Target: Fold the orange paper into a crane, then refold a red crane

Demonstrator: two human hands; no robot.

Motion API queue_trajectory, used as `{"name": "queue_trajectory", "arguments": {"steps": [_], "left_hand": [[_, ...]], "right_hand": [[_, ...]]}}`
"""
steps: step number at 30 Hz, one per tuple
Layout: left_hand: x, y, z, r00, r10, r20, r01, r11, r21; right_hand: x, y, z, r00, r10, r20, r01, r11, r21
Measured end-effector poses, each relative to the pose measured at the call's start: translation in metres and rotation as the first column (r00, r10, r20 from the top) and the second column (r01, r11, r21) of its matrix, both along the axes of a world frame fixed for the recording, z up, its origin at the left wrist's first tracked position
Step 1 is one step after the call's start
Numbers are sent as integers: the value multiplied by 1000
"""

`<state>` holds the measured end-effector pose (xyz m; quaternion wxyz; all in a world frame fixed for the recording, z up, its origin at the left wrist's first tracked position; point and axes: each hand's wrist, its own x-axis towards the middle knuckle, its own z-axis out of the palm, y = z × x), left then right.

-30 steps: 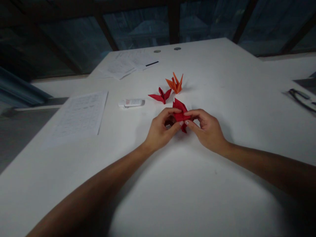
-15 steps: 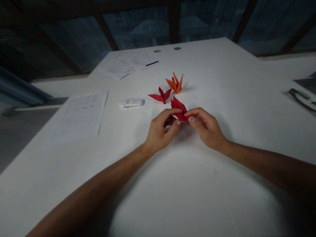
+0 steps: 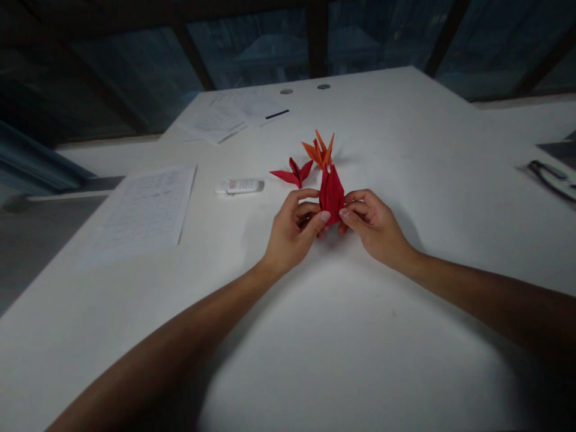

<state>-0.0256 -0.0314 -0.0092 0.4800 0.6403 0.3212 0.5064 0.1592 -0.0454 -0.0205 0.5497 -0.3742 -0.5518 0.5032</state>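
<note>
A piece of folded red origami paper (image 3: 332, 193) is held upright between my two hands, just above the white table. My left hand (image 3: 297, 223) grips its left edge, thumb in front and fingers behind. At its lower right edge my right hand (image 3: 371, 223) pinches it between thumb and fingers. Just beyond the paper stands an orange origami crane (image 3: 320, 150), partly covered by the red paper's tip. A red origami crane (image 3: 294, 174) rests to the left of it.
A white tube (image 3: 240, 186) lies left of the cranes. Printed sheets (image 3: 146, 207) lie at the left, with more papers (image 3: 220, 117) at the back left. Two grey discs (image 3: 323, 87) sit near the far edge. A black object (image 3: 551, 180) is at the far right.
The folded red paper has turned from a leftward slant to upright, its broad face now toward me. Both hands have shifted their fingers to its sides.
</note>
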Motion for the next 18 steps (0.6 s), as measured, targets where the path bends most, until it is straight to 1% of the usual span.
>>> {"name": "queue_trajectory", "arguments": {"steps": [4, 8, 13, 16, 18], "left_hand": [[0, 1, 2, 1000, -15, -11, 15, 1000, -10], [-2, 3, -1, 999, -23, -37, 24, 999, 43], [-3, 4, -3, 997, -29, -65, 35, 995, 93], [-5, 4, -1, 993, -22, -113, 41, 984, 176], [-5, 3, 0, 987, 12, -161, 29, 969, 245]], "right_hand": [[1, 2, -1, 1000, 5, -30, -7, 999, -38], [2, 4, -1, 1000, -11, -19, 10, 999, -49], [1, 3, -1, 996, -92, 23, 91, 995, 28], [1, 3, -2, 992, -126, 26, 124, 989, 81], [2, 2, -3, 989, -141, 35, 137, 985, 105]]}}
